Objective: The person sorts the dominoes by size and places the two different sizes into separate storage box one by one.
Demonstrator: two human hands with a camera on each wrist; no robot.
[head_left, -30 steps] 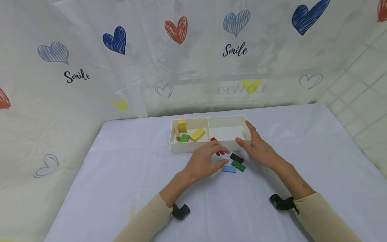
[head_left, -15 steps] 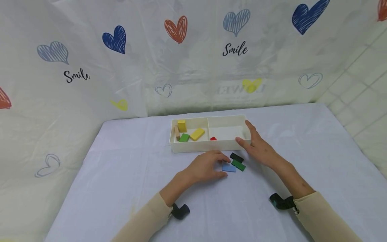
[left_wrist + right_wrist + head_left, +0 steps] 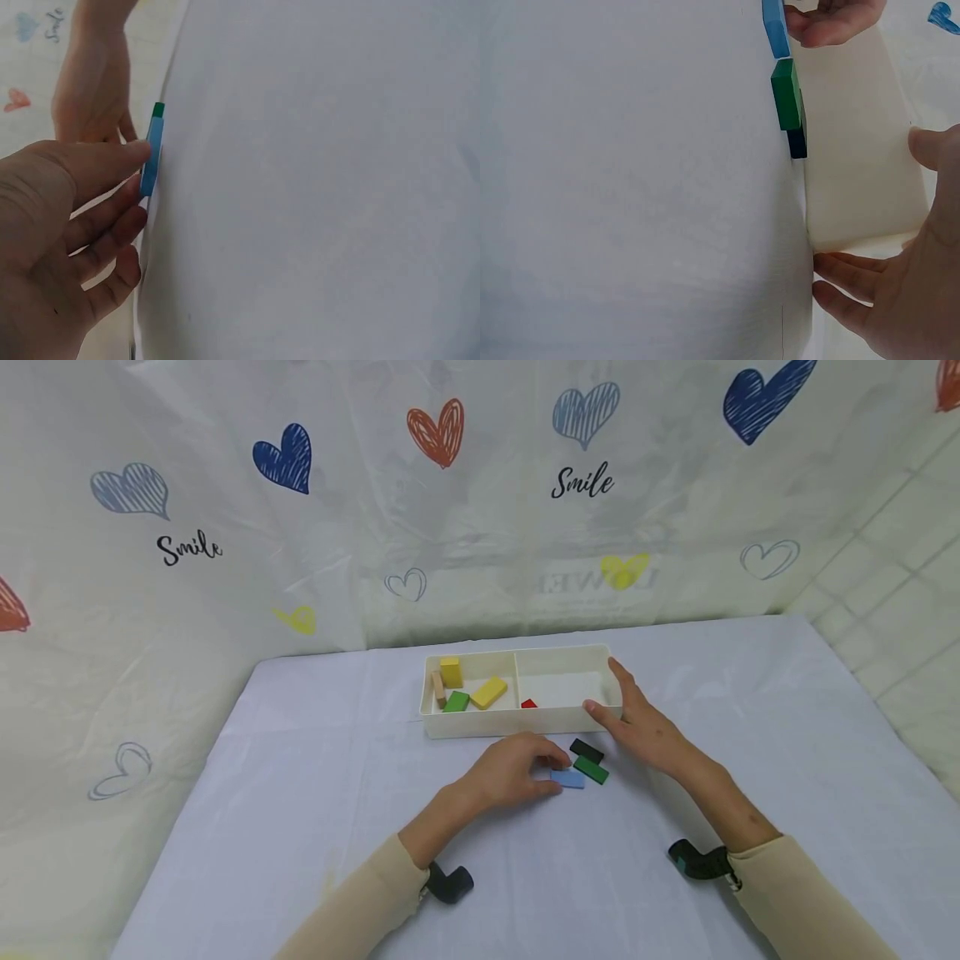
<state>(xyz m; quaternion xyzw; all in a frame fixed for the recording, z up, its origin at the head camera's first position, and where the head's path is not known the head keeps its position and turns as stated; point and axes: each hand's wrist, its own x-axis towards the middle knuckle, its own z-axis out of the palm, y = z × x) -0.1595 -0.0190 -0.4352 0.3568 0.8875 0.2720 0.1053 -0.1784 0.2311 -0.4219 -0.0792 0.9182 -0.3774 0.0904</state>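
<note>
My left hand [image 3: 513, 770] holds a flat light-blue block [image 3: 570, 778] on the white cloth, thumb at its near side and fingers at its far side. The left wrist view shows that blue block [image 3: 152, 157] at the thumb tip. Just right of it lie a green block [image 3: 591, 770] and a black block [image 3: 587, 750], close together. My right hand [image 3: 647, 731] rests against the right end of a white two-part box [image 3: 487, 723], its thumb on the front rim and its fairly straight fingers spread along the end wall.
The box's left compartment holds two yellow blocks [image 3: 489, 693], a green block [image 3: 457, 702] and a wooden-coloured block [image 3: 438, 690]. A red piece [image 3: 529, 703] shows in the right compartment. A printed sheet [image 3: 480, 510] hangs behind the table [image 3: 315, 793].
My left hand has moved down from near the box front to the blue block, and its thumb and fingers have closed on it. The right hand and box have stayed put.
</note>
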